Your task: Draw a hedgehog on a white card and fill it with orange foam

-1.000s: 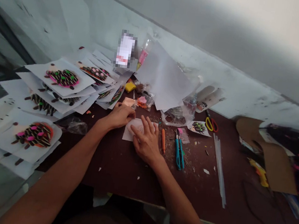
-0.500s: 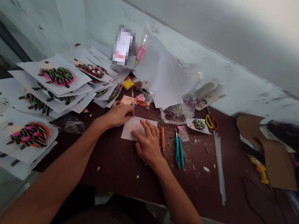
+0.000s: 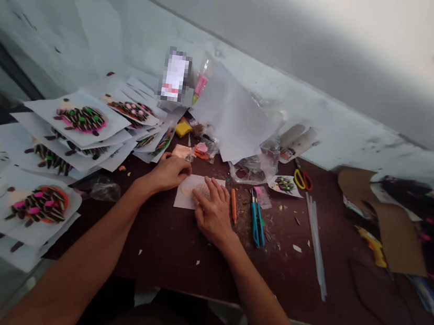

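Observation:
A small white paper with a faint pinkish shape on it lies on the dark red table. My right hand rests on the paper's right part, its fingers spread and flat. At the paper's upper left corner is my left hand, with its fingers bent together; what they pinch, if anything, is too small to name. Just beyond the left hand sits a peach-coloured piece. An orange marker lies right of my right hand, beside a teal-handled tool.
Stacked sheets with hedgehog pictures cover the left side. A phone and a large white sheet stand at the back. Rightward are scissors, clear sticks, brown cardboard and a yellow glue gun.
The whole view has shifted slightly, so the table items appear a little lower. Both hands keep nearly the same places at the small paper.

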